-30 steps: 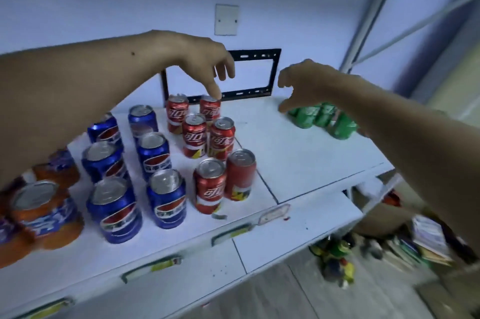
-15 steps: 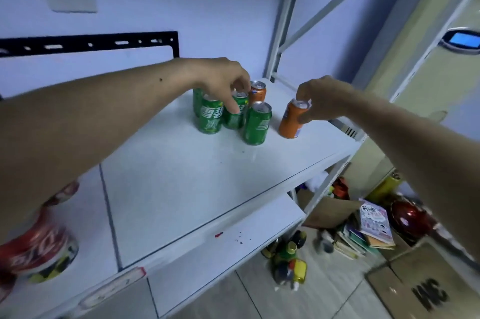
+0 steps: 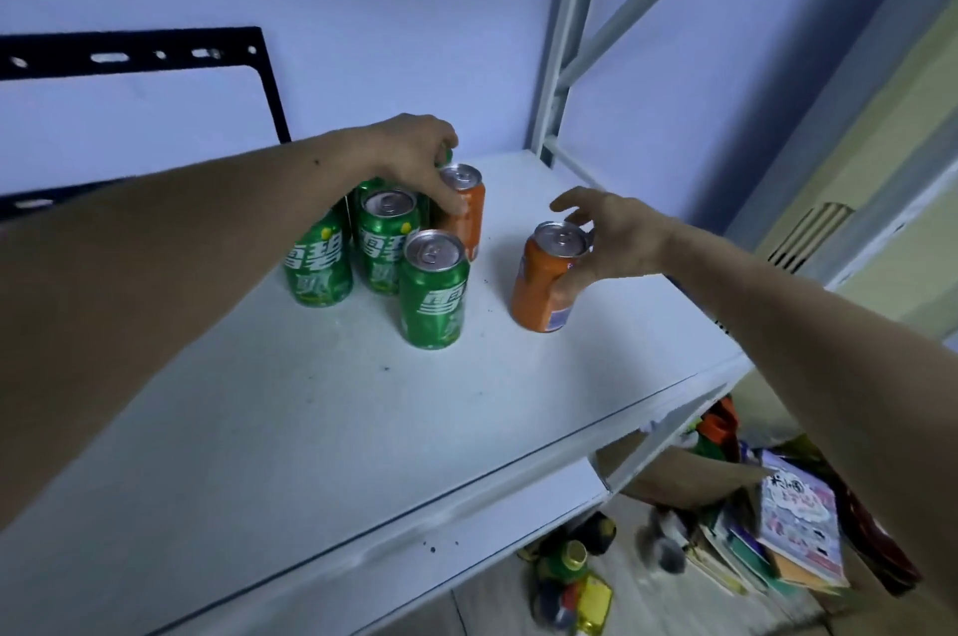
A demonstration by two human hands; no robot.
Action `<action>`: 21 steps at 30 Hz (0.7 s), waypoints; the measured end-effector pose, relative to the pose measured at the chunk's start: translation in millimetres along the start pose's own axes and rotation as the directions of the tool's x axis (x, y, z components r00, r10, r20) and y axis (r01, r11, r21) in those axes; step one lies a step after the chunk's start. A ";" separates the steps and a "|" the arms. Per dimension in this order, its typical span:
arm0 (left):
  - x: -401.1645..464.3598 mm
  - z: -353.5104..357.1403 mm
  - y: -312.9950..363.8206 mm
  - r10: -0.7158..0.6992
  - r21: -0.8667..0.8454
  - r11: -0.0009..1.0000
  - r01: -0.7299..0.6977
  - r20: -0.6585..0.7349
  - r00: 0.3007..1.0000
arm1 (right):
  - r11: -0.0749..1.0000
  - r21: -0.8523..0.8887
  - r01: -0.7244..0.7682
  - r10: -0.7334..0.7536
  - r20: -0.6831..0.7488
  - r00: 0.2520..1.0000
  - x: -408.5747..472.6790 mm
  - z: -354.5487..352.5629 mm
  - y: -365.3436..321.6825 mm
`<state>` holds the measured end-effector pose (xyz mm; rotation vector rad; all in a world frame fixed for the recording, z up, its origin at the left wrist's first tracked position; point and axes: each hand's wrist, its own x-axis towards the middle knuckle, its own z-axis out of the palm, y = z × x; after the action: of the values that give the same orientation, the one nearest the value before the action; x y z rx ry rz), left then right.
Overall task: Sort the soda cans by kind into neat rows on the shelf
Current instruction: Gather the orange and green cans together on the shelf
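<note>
Two orange aluminium soda cans stand upright on the white shelf board (image 3: 311, 428), long axes vertical. One (image 3: 544, 280) at centre-right stands alone, apart from the green cans (image 3: 433, 291); the right hand (image 3: 609, 236) curls around its rim from the right, index finger lifted. The other (image 3: 469, 208), touching the greens, is pinched from above by the left hand (image 3: 414, 158), which is nearer that cluster.

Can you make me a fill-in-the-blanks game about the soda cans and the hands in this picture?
1. The right hand grips a can coloured ____.
2. The front green can stands ____ on the shelf.
3. The left hand touches the ____ orange can.
4. ____ orange cans are in view.

Missing words: orange; upright; back; Two
</note>
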<state>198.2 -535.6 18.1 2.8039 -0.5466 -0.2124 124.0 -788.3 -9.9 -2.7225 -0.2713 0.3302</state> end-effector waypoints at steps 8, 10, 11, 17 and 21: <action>25.2 30.8 4.9 -0.031 0.046 0.998 0.033 -0.041 0.999 | 0.972 0.142 0.190 -0.198 0.045 0.979 7.5 12.6 17.3; 26.3 31.3 5.8 -0.058 0.029 0.998 0.060 -0.067 0.996 | 0.967 0.168 0.190 -0.196 0.016 0.981 9.6 15.7 19.6; 25.9 29.7 6.9 -0.071 0.006 0.997 0.071 -0.077 0.994 | 0.964 0.191 0.185 -0.189 0.005 0.982 10.6 17.4 20.8; 4.3 -9.9 19.9 -0.137 -0.235 0.968 0.087 -0.209 0.968 | 0.910 0.395 0.125 -0.126 -0.022 0.992 8.4 30.0 25.9; -34.8 -50.2 31.0 -0.151 -0.284 0.956 0.078 -0.247 0.957 | 0.867 0.477 0.145 -0.150 -0.029 0.988 3.7 19.5 7.3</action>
<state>165.4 -537.7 78.1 2.5407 -0.2668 0.0642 123.4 -787.3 -31.0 -2.1971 -0.3469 0.3172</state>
